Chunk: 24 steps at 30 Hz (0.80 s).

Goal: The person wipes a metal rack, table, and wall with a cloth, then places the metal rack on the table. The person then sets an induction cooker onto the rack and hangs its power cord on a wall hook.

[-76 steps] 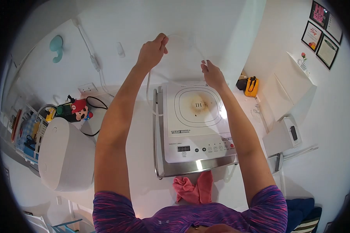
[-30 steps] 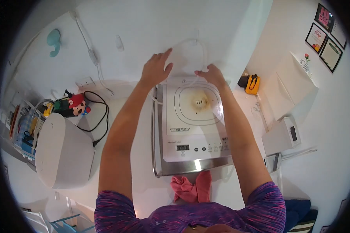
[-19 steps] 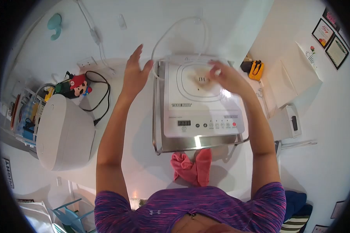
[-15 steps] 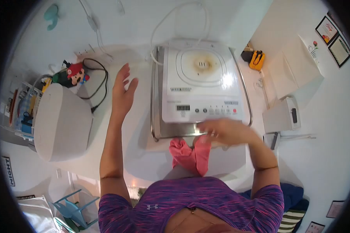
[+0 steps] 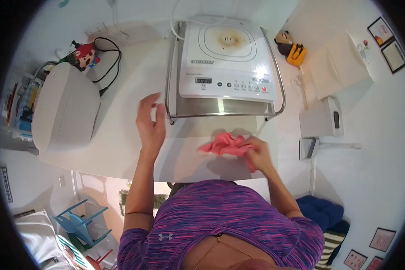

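Note:
My right hand (image 5: pixel 261 156) grips one end of a pink cloth (image 5: pixel 227 145) over the front of the white table. The rest of the cloth trails to the left in loose folds. My left hand (image 5: pixel 150 120) holds nothing; its thumb stands apart from the slightly curled, blurred fingers. It is just left of the front corner of a metal rack (image 5: pixel 220 114). A white induction cooker (image 5: pixel 229 67) sits on that rack, with brown stains on its cooking zone and a button panel at the front.
A light grey rounded case (image 5: pixel 67 110) stands at the table's left, beside a Mario figure (image 5: pixel 85 56) and a black cord (image 5: pixel 120 63). Behind the cooker runs a white cable (image 5: pixel 173 22). A yellow-and-black item (image 5: pixel 296 54) lies to the right. A blue chair (image 5: pixel 81 225) is below left.
My right hand has taken hold of the cloth and drawn it to the right. My left hand has come down towards the rack's front corner. The view has shifted.

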Tool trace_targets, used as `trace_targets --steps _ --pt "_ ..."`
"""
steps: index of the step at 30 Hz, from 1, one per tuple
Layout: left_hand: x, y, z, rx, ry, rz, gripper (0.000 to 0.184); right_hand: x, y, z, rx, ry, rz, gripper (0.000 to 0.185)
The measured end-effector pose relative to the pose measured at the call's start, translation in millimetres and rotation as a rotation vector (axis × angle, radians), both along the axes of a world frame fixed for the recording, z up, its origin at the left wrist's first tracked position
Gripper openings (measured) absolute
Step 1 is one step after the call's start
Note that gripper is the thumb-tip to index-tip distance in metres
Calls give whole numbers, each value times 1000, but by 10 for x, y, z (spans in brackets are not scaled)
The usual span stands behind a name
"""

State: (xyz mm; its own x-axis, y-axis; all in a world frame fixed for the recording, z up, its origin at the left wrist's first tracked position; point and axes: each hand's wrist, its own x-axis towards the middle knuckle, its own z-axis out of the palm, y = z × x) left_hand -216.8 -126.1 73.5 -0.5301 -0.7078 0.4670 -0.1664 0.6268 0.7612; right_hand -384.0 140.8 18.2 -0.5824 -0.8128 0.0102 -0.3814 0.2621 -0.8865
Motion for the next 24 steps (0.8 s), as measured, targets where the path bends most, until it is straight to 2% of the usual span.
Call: trace_targets --steps 1,2,4,6,7,8,9,10,11,12,13,14,16,17,19,23,24 --pt "-65 41 58 130 94 -112 31 -129 59 183 -104 -145 -90 12" --pt "-179 80 94 116 111 -104 31 -217 110 369 -207 -296 -183 13" --pt "-488 114 118 -179 -38 -52 34 -463 41 756 38 -78 -407 24" --pt "-755 76 -25 -163 -112 37 38 -841 -93 852 65 461 -528 31" --pt "-848 56 -27 -133 -197 131 41 -1101 -115 770 43 471 -537 31" --pt "-899 50 54 -152 -180 132 41 -1397 -132 601 49 337 -520 40" --pt "-939 44 137 -14 -308 144 47 -1555 -150 542 56 202 -496 52" --pt "-961 38 203 131 -435 158 53 -1542 -174 588 37 213 -496 52" --pt "-970 32 227 121 -418 166 53 -1472 -217 638 107 322 -351 63" --pt "-966 29 219 139 -503 119 66 -1391 -273 694 180 431 -203 75" --pt "-951 39 216 160 -591 72 79 -1245 -314 846 241 528 -204 87" --pt "-930 78 233 158 -585 81 79 -1205 -344 905 235 534 -198 87" --pt "-883 190 237 -95 -767 32 102 -1145 -340 925 404 679 -109 86" --pt "-857 215 210 -97 -775 27 102 -1145 -337 933 406 669 -111 86" --pt "-835 244 161 -83 -742 -33 119 -1202 -360 976 441 572 -72 82" --pt "-723 360 44 -101 -649 -13 116 -1237 -328 899 375 591 -84 73" --pt "-698 392 15 -120 -609 3 111 -1266 -310 857 288 534 -89 71"
